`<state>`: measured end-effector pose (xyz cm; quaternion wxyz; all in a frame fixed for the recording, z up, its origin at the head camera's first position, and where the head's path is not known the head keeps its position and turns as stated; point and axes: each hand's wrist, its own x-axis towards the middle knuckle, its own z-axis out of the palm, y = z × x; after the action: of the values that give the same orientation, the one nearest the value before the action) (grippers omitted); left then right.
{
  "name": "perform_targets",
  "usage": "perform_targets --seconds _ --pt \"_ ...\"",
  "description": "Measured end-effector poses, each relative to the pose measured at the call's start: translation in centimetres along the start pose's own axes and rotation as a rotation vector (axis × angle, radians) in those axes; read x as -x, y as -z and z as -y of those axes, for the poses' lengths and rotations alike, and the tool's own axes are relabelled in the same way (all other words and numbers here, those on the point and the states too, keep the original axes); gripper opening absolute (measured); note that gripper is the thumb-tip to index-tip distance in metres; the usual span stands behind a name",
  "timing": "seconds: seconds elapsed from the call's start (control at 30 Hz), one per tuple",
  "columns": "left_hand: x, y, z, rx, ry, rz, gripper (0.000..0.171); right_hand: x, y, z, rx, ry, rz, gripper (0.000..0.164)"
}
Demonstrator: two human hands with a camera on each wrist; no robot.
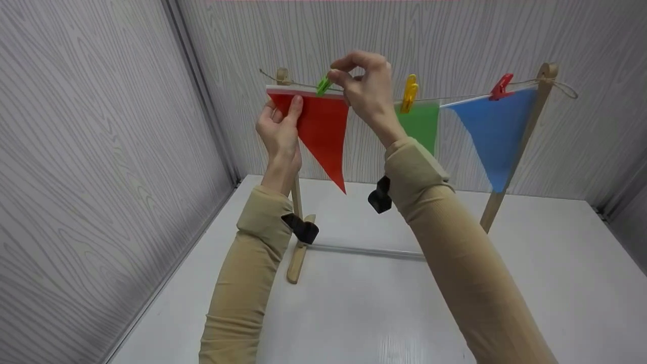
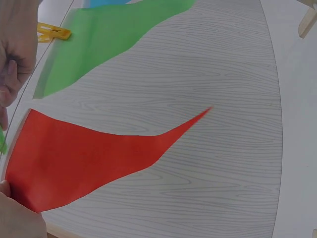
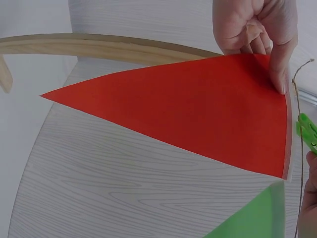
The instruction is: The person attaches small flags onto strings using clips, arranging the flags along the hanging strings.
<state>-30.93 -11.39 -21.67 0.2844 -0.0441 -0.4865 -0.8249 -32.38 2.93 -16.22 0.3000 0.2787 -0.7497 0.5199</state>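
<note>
A red triangular pennant [image 1: 323, 126] with a white top edge hangs point down below a thin string [image 1: 455, 97]. My left hand [image 1: 279, 130] pinches its upper left corner, thumb on the front. With thumb and fingertips, my right hand [image 1: 371, 86] grips a green clothespin [image 1: 323, 86] just above the pennant's top edge. In the right wrist view the tip of the clothespin [image 3: 308, 131] meets the string, a little apart from the white edge. Whether its jaws are spread cannot be made out.
Right of the red pennant, a yellow clothespin [image 1: 410, 93] holds a green pennant [image 1: 422, 124] and a red clothespin [image 1: 501, 87] holds a blue pennant [image 1: 498, 131]. Wooden posts [image 1: 489, 212] carry the string above a white table [image 1: 354, 303]. Wood-grain panels [image 1: 101, 126] stand behind and left.
</note>
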Motion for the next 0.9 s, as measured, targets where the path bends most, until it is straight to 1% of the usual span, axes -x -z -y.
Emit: perform_targets --seconds 0.07,0.17,0.3,0.4,0.63,0.77,0.9 --pt "0.01 -0.03 -0.07 -0.005 -0.004 0.001 0.040 0.00 -0.13 0.06 0.015 0.000 -0.008 0.016" --pt "0.05 -0.04 -0.13 -0.015 -0.003 0.000 0.040 0.04 -0.29 0.27 0.038 -0.024 -0.017 0.016" --pt "0.08 0.01 -0.14 -0.020 -0.007 0.002 0.041 0.10 -0.44 0.55 0.079 -0.060 -0.012 0.015" --pt "0.06 0.08 -0.13 -0.012 -0.007 0.002 0.041 0.14 -0.54 0.67 0.100 -0.068 -0.006 0.015" --pt "0.06 0.04 -0.24 0.005 -0.007 -0.001 0.040 0.34 -0.66 0.63 0.143 -0.052 -0.001 0.017" --pt "0.16 0.03 -0.32 -0.002 -0.005 0.008 0.041 0.43 -0.65 0.58 0.179 -0.043 0.009 0.019" --pt "0.15 0.02 -0.31 -0.009 -0.009 0.016 0.042 0.30 -0.66 0.60 0.171 -0.032 0.019 0.019"
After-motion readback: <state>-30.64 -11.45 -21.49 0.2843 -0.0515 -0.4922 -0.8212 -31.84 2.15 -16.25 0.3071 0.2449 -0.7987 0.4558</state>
